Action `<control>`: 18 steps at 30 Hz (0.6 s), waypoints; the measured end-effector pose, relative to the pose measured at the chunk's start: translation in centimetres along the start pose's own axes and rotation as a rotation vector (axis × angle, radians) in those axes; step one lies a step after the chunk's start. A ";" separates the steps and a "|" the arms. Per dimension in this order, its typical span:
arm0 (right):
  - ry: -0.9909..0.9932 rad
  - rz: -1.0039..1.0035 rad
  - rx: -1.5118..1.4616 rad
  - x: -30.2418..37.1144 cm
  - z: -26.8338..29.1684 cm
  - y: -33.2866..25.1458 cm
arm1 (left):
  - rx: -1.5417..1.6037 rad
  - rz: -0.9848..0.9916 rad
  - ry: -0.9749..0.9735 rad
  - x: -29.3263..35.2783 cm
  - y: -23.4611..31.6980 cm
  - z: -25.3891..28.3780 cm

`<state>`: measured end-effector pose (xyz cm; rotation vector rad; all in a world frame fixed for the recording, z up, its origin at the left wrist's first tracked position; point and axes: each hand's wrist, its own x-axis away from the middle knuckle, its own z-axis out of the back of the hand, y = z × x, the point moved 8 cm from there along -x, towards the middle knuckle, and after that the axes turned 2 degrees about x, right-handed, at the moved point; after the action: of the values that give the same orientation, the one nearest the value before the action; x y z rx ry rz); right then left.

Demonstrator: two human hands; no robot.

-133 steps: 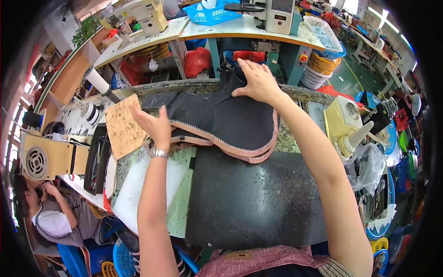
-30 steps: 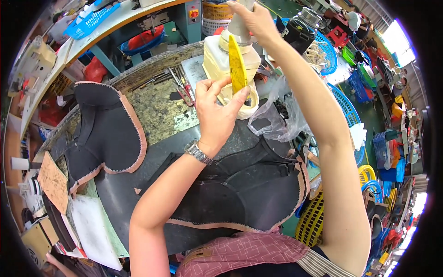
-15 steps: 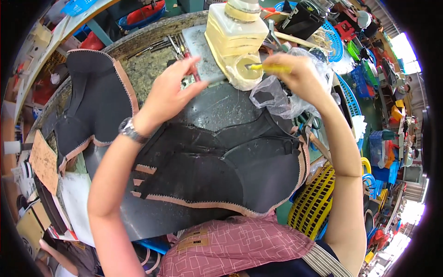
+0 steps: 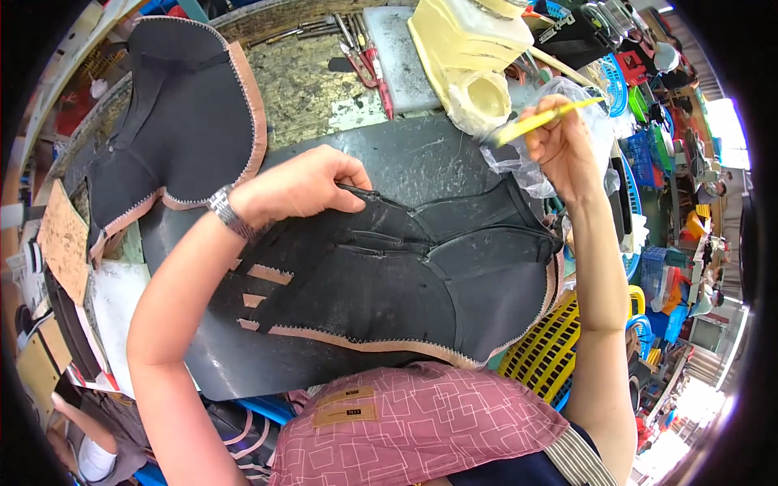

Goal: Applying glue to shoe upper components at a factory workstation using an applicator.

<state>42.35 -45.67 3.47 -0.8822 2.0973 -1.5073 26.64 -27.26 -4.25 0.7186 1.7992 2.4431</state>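
Observation:
My left hand (image 4: 301, 185) pinches the upper edge of a black boot-upper piece (image 4: 365, 292), one of several that lie overlapped on the dark board (image 4: 284, 377). Beige zigzag-stitched strips border these pieces. In my right hand (image 4: 563, 154) is a small brush (image 4: 531, 123) with a yellow handle, its dark bristles pointing left. The bristle end hovers just beside the round cream-coloured mouth of a glue pot (image 4: 458, 40), above a crumpled clear plastic bag (image 4: 519, 174). Another black upper piece (image 4: 182, 105) with a beige edge lies at the far left.
Red-handled tools (image 4: 374, 69) lie behind the board, beside a pale slab (image 4: 401, 69). A yellow basket (image 4: 539, 348) stands at the right front, with blue baskets (image 4: 636, 198) farther along. At the lower left, another person's arm (image 4: 85, 425) shows.
My left hand has come down from the air onto the black piece's edge. My right hand has drawn the brush out of the pot's mouth and tilted it. The view has shifted.

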 end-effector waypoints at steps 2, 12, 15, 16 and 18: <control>-0.118 0.063 0.343 0.6 -5.3 -0.4 | 0.076 0.109 -0.032 0.6 -1.2 0.3; -0.603 0.967 1.223 5.8 -16.3 1.2 | 0.769 0.206 -0.147 1.2 -2.8 -1.6; -0.639 0.965 1.131 6.3 -17.2 1.1 | 0.738 0.202 -0.142 1.3 -2.5 -1.8; -0.632 0.940 1.195 6.1 -17.3 1.6 | 0.783 0.211 -0.132 1.5 -2.3 -1.7; -0.557 0.944 1.200 5.5 -17.0 1.1 | 0.830 0.217 -0.109 1.7 -2.3 -1.6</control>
<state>27.07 -37.63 8.31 0.1654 0.6834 -1.3447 23.98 -27.48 -6.12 1.0876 2.8022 1.6113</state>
